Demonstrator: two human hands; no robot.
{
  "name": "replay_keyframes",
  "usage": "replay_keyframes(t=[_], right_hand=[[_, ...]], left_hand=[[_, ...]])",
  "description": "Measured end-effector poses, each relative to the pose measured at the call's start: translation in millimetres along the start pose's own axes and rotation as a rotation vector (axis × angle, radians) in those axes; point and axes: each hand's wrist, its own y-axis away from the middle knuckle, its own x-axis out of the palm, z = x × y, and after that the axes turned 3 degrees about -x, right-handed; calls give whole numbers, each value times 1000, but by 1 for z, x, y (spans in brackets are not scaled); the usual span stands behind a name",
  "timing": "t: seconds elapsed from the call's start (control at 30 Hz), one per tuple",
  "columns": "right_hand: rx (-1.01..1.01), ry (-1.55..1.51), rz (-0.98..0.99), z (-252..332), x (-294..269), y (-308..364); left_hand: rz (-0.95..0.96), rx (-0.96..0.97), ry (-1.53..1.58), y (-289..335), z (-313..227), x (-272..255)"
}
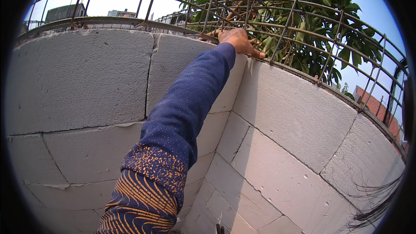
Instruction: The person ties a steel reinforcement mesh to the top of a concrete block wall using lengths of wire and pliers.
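My left hand [239, 42] reaches up to the inside corner where two walls of pale blocks meet. Its palm faces down on the top edge, and the thumb stretches out to the right, apart from the fingers. The other fingertips are partly hidden among the steel bars. Behind and above the hand runs a rebar cage [284, 28], set along the wall tops. Below it stand the left block wall [86, 73] and the right block wall [299, 108]. A dark blue sleeve with orange patterns covers my left arm. My right hand is out of sight.
Leafy branches [312, 21] push up against the bars behind the corner. A red tiled roof [376, 99] shows beyond the right wall. Low down lies a small dark object [220, 229], too cut off to name. Dark strands of hair [375, 201] hang at the right.
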Motion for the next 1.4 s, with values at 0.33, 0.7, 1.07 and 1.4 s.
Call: replay_keyframes(t=[0.33, 0.7, 1.07, 1.4], right_hand=[[-61, -347, -13, -30, 6, -20], [-57, -224, 42, -5, -4, -27], [-82, -247, 60, 2, -7, -34], [-118, -308, 104, 7, -19, -41]], left_hand=[[122, -114, 3, -24, 4, -26], [255, -112, 116, 12, -15, -61], [-36, -60, 49, -22, 9, -28], [-298, 20, -299, 14, -16, -27]])
